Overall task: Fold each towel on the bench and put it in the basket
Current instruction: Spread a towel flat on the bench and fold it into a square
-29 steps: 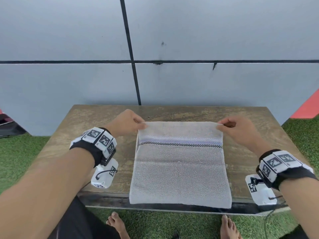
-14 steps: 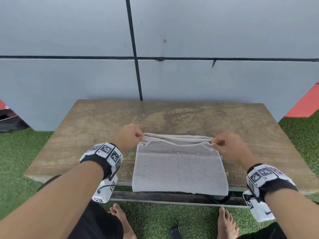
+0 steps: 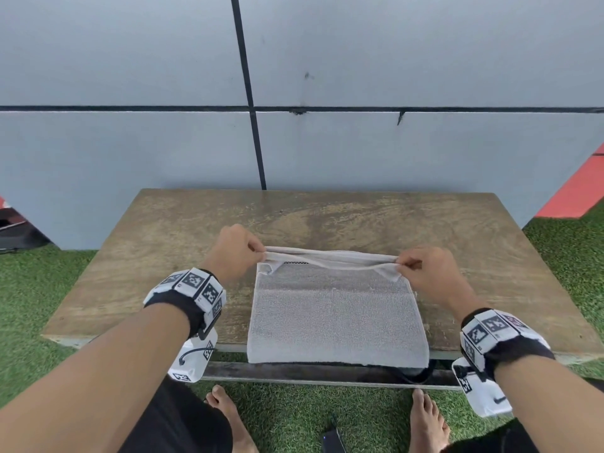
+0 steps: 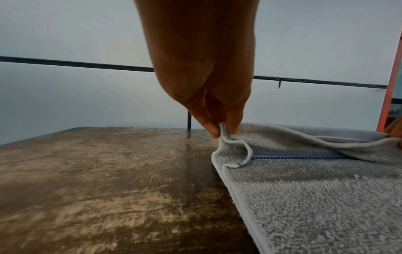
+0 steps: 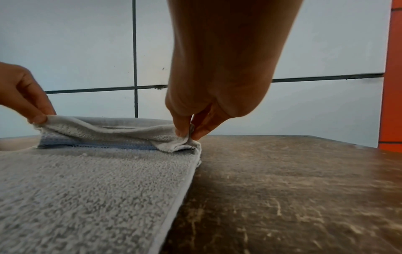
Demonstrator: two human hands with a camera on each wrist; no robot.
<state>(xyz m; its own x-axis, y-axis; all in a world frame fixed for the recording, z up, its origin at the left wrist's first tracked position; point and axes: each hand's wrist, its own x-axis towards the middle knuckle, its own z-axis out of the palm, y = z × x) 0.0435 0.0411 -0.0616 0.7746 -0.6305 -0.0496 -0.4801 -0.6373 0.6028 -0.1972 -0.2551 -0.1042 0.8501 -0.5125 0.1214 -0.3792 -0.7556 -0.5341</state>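
Head view: grey towel point(image 3: 336, 322), far edge lifted

Outdoor yard or terrace setup: worn wooden bench point(image 3: 327, 217) standing on artificial grass point(image 3: 49, 289), grey panelled wall point(image 3: 130, 93) right behind the bench, orange-red strip point(image 3: 578, 191) beyond its right end.

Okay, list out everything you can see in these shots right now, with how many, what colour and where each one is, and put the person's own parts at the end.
towel: one, pale grey with a checked band, on the bench's near half, near edge overhanging, far edge lifted
bench: one, worn brown wood, against the wall
wall: grey panels with dark joints, behind the bench
grass: green, around the bench
dark object: one, on the grass between the feet; cannot tell what
left hand: pinches the towel's far left corner
right hand: pinches the far right corner
feet: two, bare, on the grass
wrist cameras: two, white, under the wrists
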